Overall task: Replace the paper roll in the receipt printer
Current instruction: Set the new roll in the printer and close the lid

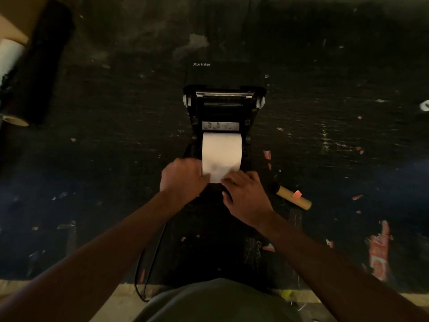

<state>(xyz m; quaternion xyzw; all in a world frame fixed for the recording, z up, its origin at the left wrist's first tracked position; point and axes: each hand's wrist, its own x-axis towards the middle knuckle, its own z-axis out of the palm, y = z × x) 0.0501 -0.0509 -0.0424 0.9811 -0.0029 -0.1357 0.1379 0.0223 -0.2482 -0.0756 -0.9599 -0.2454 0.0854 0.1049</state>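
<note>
I'm looking down on a dim, scuffed black worktop flecked with bits of torn red paper. At the far left lies a dark wrapped bundle with a white roll beside it, well apart from the work. In the middle sits the receipt printer, lid thrown back, with the new paper roll already seated in its bay. My left hand is curled against the roll's left edge, fingers narrow and pinching the loose paper tail; my right hand pinches the tail's other corner, fingers drawn close together. Just right of that hand lies the spent cardboard core on the worktop. I judge the loading step nearly done. Next I'd need to draw the tail out straight past the printer's front edge, keeping it square, then close the lid.
</note>
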